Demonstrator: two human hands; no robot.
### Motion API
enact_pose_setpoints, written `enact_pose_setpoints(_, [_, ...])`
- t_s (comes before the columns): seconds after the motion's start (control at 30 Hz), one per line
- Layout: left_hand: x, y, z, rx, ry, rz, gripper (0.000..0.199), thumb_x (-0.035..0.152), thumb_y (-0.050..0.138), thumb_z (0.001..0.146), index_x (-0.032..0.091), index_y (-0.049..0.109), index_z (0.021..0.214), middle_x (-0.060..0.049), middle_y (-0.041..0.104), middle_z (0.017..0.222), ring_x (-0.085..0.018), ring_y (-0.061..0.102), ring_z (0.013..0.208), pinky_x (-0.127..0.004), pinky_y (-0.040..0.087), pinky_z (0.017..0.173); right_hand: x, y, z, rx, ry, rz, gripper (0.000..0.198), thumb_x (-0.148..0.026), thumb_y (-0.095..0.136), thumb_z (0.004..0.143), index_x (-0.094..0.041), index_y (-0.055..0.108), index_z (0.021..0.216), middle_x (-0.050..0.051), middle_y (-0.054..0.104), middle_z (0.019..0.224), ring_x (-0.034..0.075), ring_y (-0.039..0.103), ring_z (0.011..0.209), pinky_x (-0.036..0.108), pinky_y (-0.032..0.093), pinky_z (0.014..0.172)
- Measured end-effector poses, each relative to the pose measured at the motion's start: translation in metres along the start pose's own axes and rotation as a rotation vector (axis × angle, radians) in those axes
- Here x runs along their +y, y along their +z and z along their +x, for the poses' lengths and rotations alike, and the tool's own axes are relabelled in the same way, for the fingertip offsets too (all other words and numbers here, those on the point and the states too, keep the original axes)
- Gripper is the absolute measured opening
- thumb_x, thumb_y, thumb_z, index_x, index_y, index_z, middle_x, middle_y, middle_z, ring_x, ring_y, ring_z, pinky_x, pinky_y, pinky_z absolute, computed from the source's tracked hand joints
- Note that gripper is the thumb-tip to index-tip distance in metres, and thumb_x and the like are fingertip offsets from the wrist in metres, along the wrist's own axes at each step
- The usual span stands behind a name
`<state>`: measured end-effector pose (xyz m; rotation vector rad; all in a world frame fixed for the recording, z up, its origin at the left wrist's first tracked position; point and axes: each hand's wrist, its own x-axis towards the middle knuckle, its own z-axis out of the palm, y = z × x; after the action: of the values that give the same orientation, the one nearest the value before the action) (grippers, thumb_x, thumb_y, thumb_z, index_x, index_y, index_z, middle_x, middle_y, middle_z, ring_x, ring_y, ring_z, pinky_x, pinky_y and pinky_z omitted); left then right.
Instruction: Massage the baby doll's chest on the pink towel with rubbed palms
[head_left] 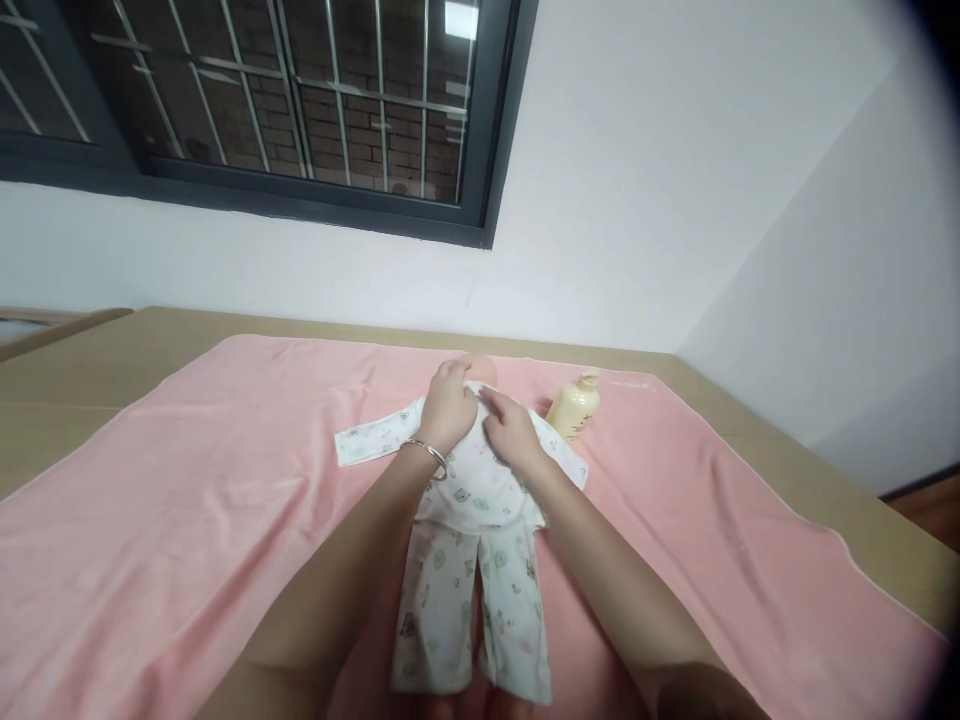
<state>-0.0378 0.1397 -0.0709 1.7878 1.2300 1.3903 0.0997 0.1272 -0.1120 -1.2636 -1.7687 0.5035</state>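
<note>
A baby doll lies on its back, dressed in a white long-sleeved top [480, 490] and matching trousers [439, 610], both with small green and grey prints. Its rounded head [482, 368] shows just beyond my hands, partly hidden. My left hand [448, 408], with a silver bangle at the wrist, is closed at the left side of the top's neckline, its fingers bent against the cloth. On the other side, my right hand [515, 432] rests on the upper chest, index finger stretched toward the collar and thumb apart from it. The doll's feet are cut off at the bottom edge.
A pale yellow pump bottle [576, 408] stands beside the doll's right-hand sleeve. Beneath everything is a pink cloth [255, 440], wrinkled in places, over a wooden tabletop [187, 330]. A white wall and a dark-framed barred window [322, 200] rise behind.
</note>
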Motion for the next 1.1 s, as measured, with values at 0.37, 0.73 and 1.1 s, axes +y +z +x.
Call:
enact_pose_setpoints(0.37, [-0.018, -0.004, 0.007, -0.329, -0.235, 0.416, 0.029, 0.01, 0.056, 0.073, 0.016, 0.066, 0.1, -0.017, 0.065, 0.124, -0.031, 0.055, 0.125, -0.036, 0.038, 0.104, -0.007, -0.005, -0.004, -0.304, -0.184, -0.528, 0.073, -0.004, 0.05, 0.073, -0.011, 0.045, 0.146, 0.014, 0.036, 0.156, 0.029, 0.025, 0.147, 0.047, 0.022, 0.12])
enact_pose_setpoints(0.73, [-0.031, -0.012, 0.019, -0.252, -0.271, 0.555, 0.048, 0.012, 0.046, 0.08, 0.012, 0.063, 0.125, -0.015, 0.062, 0.134, -0.027, 0.058, 0.124, -0.032, 0.043, 0.101, -0.001, 0.007, -0.001, -0.23, -0.113, -0.415, 0.057, -0.025, 0.048, 0.086, -0.021, 0.049, 0.143, 0.008, 0.034, 0.158, 0.026, 0.021, 0.149, 0.05, 0.012, 0.12])
enact_pose_setpoints(1.1, [-0.034, -0.014, 0.022, -0.266, -0.293, 0.561, 0.052, 0.013, 0.051, 0.076, 0.013, 0.065, 0.125, -0.013, 0.064, 0.132, -0.024, 0.059, 0.124, -0.029, 0.042, 0.102, -0.022, 0.023, -0.016, -0.338, -0.063, -0.61, 0.075, -0.051, 0.048, 0.092, -0.018, 0.025, 0.155, 0.01, 0.007, 0.165, 0.032, -0.004, 0.151, 0.055, -0.002, 0.119])
